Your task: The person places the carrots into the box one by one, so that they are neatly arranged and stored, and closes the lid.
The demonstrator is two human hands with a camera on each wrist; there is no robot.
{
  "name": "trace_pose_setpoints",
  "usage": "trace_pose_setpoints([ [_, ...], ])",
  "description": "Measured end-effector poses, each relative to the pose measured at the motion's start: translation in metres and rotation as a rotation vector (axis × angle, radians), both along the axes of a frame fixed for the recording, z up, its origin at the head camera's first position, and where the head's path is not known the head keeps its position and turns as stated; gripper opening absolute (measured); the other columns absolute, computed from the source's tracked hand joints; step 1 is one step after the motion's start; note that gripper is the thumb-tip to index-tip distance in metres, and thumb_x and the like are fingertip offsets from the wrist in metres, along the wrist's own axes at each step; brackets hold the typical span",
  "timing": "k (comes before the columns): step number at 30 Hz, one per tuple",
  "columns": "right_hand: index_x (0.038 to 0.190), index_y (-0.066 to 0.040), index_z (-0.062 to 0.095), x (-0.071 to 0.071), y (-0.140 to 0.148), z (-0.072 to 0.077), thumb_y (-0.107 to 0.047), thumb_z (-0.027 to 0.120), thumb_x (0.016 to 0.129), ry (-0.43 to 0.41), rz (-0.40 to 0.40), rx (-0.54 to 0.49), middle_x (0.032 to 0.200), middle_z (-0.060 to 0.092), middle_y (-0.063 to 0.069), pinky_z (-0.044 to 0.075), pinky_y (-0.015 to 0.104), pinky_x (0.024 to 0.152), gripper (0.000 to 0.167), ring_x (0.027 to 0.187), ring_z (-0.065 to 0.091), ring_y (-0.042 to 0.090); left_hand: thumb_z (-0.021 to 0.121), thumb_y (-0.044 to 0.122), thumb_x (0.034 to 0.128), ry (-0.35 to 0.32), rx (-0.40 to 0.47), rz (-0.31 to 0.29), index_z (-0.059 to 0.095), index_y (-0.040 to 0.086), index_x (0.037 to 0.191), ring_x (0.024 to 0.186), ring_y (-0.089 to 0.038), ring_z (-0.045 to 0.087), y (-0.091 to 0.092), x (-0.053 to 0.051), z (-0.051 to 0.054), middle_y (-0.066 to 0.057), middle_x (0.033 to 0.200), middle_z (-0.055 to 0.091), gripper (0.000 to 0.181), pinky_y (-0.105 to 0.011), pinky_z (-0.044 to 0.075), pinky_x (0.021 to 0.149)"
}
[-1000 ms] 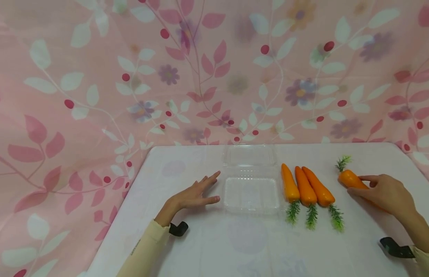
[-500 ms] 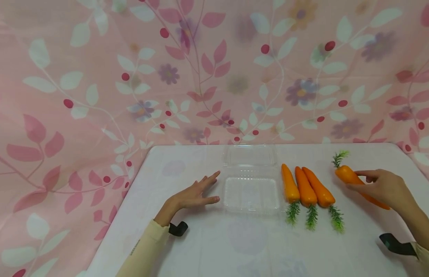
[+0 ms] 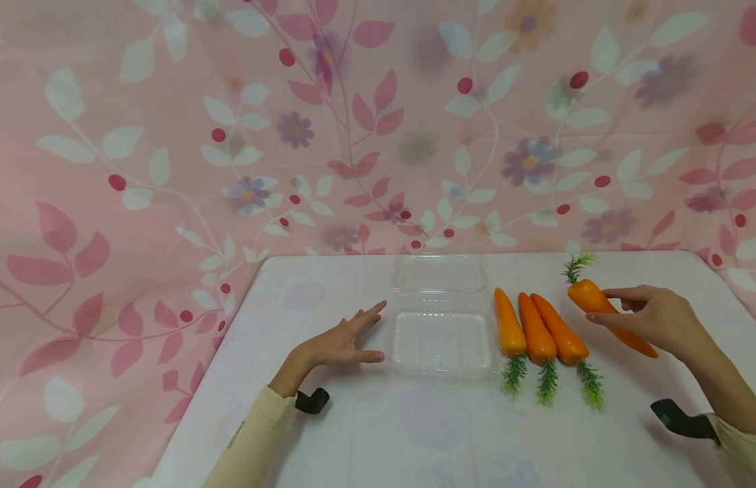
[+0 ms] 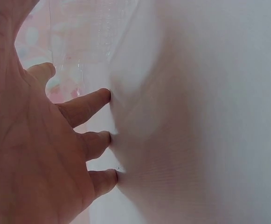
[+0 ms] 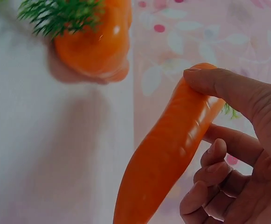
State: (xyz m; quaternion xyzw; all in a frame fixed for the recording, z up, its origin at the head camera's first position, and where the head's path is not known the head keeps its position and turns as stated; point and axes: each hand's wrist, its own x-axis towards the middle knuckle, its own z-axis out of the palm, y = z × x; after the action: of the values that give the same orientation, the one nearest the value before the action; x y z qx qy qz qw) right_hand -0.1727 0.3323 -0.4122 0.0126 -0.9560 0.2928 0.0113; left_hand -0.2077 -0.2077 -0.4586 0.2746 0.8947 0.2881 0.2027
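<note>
Held carrot (image 3: 588,297): right of centre in the head view, tilted, green top toward upper left, tip toward lower right. Right hand (image 3: 661,315) grasps it, thumb and index finger pinching near the leafy end; remaining fingers curled, apart from it in the right wrist view. Three loose carrots (image 3: 538,335) lie to its left, side by side, green tops toward the bottom of the frame. Clear plastic container (image 3: 442,342) at centre, lid (image 3: 440,274) laid back above it. Left hand (image 3: 338,346) left of container, fingers spread, grasping nothing, fingertips on the white tabletop (image 3: 384,440). Pink floral backdrop (image 3: 292,169) fills the upper frame.
</note>
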Motion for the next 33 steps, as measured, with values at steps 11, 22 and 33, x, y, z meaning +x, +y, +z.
trace_pose_setpoints([
  [11,0.120,-0.002,0.069,-0.001,-0.029,0.014,-0.052,0.081,0.078,-0.003,0.041,-0.087,0.081,0.048,0.009,0.032,0.031,0.053,0.066,0.071,0.041,0.022,0.071,0.061,0.0819,-0.023,0.013,-0.002,0.007,0.032,0.160,0.149,-0.033,0.001,0.000,0.000,0.001,-0.001,0.159,0.029,0.105,-0.061,-0.001,0.114],
  [22,0.122,0.001,0.067,-0.005,-0.059,0.026,-0.047,0.080,0.081,-0.010,0.108,-0.134,0.086,0.047,0.010,0.033,0.031,0.054,0.064,0.075,0.042,0.023,0.069,0.063,0.0819,0.001,0.013,-0.008,0.008,0.032,0.160,0.150,-0.032,0.001,0.001,0.000,0.002,0.000,0.160,0.029,0.104,-0.062,0.001,0.114],
  [33,0.116,-0.006,0.072,-0.011,-0.090,0.033,-0.047,0.082,0.079,0.018,0.177,-0.215,0.084,0.048,0.010,0.035,0.031,0.057,0.056,0.077,0.042,0.024,0.070,0.061,0.0831,-0.001,0.013,-0.013,0.007,0.031,0.160,0.149,-0.034,0.003,0.001,-0.001,0.000,-0.001,0.159,0.030,0.104,-0.063,0.001,0.114],
])
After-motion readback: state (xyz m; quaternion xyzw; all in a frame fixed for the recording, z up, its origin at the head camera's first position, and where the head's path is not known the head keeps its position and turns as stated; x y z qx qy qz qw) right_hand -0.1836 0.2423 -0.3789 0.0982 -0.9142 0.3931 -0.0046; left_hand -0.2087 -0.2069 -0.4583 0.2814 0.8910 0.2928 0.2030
